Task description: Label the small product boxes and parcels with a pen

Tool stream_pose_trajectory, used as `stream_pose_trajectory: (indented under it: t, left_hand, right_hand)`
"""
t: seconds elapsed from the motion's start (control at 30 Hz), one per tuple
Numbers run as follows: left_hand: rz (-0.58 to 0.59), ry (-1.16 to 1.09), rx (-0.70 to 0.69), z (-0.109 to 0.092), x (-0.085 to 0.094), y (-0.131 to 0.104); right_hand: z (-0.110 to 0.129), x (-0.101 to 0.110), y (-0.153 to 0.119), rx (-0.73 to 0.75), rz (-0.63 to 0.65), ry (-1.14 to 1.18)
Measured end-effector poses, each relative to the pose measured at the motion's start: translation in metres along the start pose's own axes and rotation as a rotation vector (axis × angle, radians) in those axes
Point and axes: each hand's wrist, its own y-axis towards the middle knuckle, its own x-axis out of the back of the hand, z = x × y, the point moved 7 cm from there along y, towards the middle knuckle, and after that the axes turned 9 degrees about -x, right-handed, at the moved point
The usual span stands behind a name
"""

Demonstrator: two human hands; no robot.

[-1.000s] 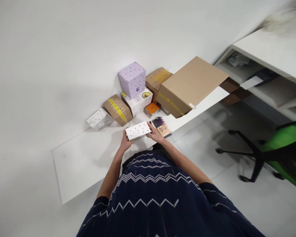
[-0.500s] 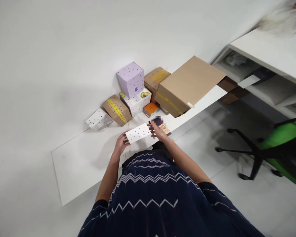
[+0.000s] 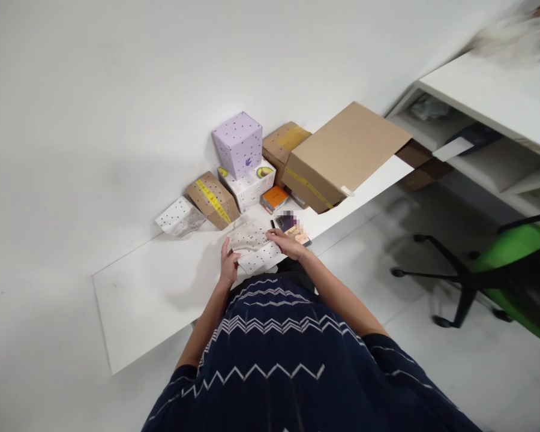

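Both hands grip a white box with small dark marks (image 3: 260, 259), held low over the front edge of the table. One face of it is plain white with marks, while its other visible face looks creased and greyer, perhaps a wrapping; I cannot tell. My left hand (image 3: 229, 264) is closed on the box's left end, thumb in front. At the right end my right hand (image 3: 287, 245) is closed with its fingers over the top. Just beyond that hand lies a dark phone-like thing with a picture on it (image 3: 292, 228), partly blurred out.
Along the wall stand a brown box with yellow tape (image 3: 212, 201), a white marked box (image 3: 180, 217), a purple box (image 3: 238, 144) on an avocado-print box (image 3: 249, 186), an orange box (image 3: 274, 198) and a large carton (image 3: 348, 153). A green chair (image 3: 508, 258) is at right.
The white box has been tilted, so its creased face now shows above the marked one. Both hands have shifted their hold, the left a little to the right. The other boxes stay put.
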Motion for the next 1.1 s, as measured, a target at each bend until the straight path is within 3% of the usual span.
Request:
stream_pose_trajectory:
  t: [0.1,0.17,0.27,0.4,0.57,0.73,0.87,1.0,1.1]
  left_hand:
    - [0.035,-0.007,-0.068,0.003,0.000,0.003]
    - [0.068,-0.004,-0.114,0.003,-0.001,0.004]
    - [0.068,0.008,-0.086,0.007,0.002,0.005]
    - [-0.058,0.103,0.058,0.013,0.014,0.007]
    - [-0.151,0.237,-0.041,-0.013,0.018,0.020]
    - [-0.100,0.296,-0.197,-0.039,0.015,0.031]
    - [-0.118,0.368,-0.162,-0.039,0.021,0.031]
    - [-0.141,0.433,-0.199,-0.043,0.022,0.027]
    - [-0.140,0.467,-0.228,-0.046,0.020,0.022]
  right_hand:
    - [-0.014,-0.004,-0.001,-0.106,-0.028,-0.072]
    - [-0.016,-0.008,-0.003,-0.095,-0.034,-0.089]
    - [-0.011,-0.013,-0.005,0.024,-0.067,-0.155]
    - [0.006,-0.025,-0.011,0.273,-0.216,-0.469]
    - [0.018,-0.050,-0.020,0.435,-0.231,-0.743]
    - [0.025,-0.061,-0.026,0.494,-0.178,-0.940]
    - [0.029,-0.057,-0.027,0.534,-0.201,-1.018]
    - [0.026,-0.034,-0.016,0.424,-0.340,-0.880]
    - [0.019,-0.023,-0.006,0.392,-0.321,-0.745]
